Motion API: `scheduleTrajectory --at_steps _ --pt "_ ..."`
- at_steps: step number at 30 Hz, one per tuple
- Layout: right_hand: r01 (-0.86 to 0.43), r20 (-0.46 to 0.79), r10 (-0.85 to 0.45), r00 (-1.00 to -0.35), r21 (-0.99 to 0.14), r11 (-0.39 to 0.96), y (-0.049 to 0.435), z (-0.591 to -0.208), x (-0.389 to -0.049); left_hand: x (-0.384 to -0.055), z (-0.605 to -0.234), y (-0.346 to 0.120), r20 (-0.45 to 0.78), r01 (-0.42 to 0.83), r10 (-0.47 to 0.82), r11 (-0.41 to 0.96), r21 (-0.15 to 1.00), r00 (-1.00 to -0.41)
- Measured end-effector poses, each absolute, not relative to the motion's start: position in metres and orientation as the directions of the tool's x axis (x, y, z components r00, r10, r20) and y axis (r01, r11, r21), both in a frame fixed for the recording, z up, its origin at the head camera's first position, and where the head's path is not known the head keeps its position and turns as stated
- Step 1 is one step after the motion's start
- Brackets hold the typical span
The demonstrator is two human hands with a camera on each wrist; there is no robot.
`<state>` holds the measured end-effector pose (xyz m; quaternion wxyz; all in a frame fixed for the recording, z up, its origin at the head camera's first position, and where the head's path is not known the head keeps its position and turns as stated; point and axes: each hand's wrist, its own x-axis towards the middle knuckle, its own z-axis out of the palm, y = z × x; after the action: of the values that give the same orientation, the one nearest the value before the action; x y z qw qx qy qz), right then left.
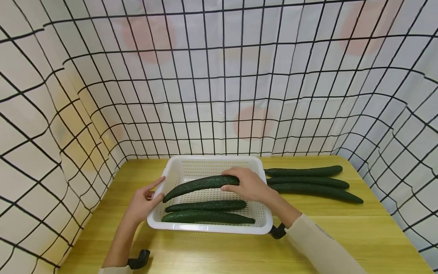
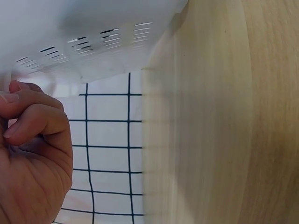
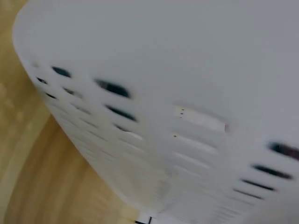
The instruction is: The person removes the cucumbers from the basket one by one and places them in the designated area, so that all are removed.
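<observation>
In the head view, my right hand [image 1: 249, 183] grips the right end of a long dark green cucumber [image 1: 202, 184], above the floor of a white plastic basket [image 1: 212, 227]. This cucumber slants, its left tip lower and close to the basket's left wall. Two more cucumbers lie inside along the near side: one slim cucumber [image 1: 207, 206] and one cucumber [image 1: 208, 217] in front of it. My left hand [image 1: 142, 201] holds the basket's left rim, thumb on top; its fingers are curled in the left wrist view. Only the basket's slotted outer wall [image 3: 154, 56] fills most of the right wrist view.
Right of the basket, three cucumbers lie side by side on the wooden table: a back one [image 1: 308, 171], a middle one [image 1: 311, 182] and a front one [image 1: 321, 191]. Black wire grid panels [image 1: 224, 87] enclose the table [image 1: 205, 255] at the back and sides.
</observation>
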<state>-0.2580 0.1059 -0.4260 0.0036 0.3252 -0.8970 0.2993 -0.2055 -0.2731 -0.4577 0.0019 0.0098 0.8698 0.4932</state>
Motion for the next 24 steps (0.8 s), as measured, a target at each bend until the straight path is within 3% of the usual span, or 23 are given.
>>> scheduleTrajectory --at_steps 24 --pt "-0.537 0.282 -0.463 -0.840 -0.551 0.639 0.188 -0.408 -0.241 -0.206 -0.458 -0.273 -0.007 0.004 0.019 0.500 0.866 -1.000"
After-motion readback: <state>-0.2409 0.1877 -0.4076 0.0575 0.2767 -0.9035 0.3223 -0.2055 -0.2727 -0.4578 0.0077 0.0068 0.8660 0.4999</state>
